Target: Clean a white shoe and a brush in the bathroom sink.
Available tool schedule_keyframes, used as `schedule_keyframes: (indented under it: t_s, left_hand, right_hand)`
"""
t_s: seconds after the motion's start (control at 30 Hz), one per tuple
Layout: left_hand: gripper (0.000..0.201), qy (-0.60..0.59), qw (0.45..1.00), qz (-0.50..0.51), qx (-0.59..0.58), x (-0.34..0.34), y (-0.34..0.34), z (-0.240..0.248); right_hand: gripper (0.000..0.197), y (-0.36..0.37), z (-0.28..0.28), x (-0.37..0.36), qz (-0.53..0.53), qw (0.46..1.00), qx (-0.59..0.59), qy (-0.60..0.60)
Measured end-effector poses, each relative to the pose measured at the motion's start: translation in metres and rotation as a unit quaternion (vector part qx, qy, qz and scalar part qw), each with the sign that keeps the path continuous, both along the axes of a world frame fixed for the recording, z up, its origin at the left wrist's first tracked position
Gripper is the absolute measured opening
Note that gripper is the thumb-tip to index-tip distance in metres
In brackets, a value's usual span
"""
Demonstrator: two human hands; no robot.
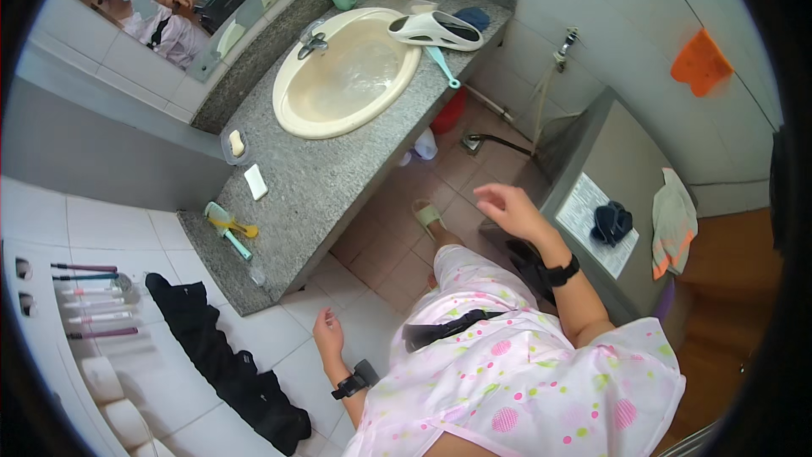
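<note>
My right hand (507,210) hovers in the air between the counter and a grey box-shaped appliance (622,140), its fingers loosely bent and nothing in them. Low by my left side, my left hand (328,336) hangs near the counter's front edge, also without anything in it; its fingers are slightly curled. The cream oval sink (292,114) holds some water, with a metal faucet (313,44) at its back. A white slip-on shoe (414,30) rests across the right rim. A light-blue brush (444,66) pokes out from under it over the counter edge.
The grey stone counter (313,195) bears a soap dish (236,147), a white bar (255,182) and a hairbrush with a yellow comb (230,224). A dark-blue bundle (611,223) and a grey-orange cloth (674,224) lie on the appliance. Black cloth (224,360) hangs at left.
</note>
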State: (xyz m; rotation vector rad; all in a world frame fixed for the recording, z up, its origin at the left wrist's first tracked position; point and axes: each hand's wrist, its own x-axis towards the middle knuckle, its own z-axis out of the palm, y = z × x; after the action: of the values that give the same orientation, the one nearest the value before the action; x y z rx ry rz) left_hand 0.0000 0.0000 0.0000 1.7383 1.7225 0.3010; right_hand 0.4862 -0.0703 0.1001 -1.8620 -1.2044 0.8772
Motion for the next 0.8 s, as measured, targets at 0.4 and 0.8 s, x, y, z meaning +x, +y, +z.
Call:
schedule_keyframes:
  t_s: [0.4,0.8]
  left_hand:
    - [0.025,-0.022,0.996,0.09,-0.008,-0.006,0.13,-0.015]
    - [0.024,0.112,0.987,0.111,0.037,0.035,0.191,0.053]
  right_hand:
    - [0.041,0.283,-0.06,0.142,-0.255,0.959,0.103,-0.064]
    - [0.025,0.384,-0.106,0.229,-0.191,0.91,0.036,-0.367]
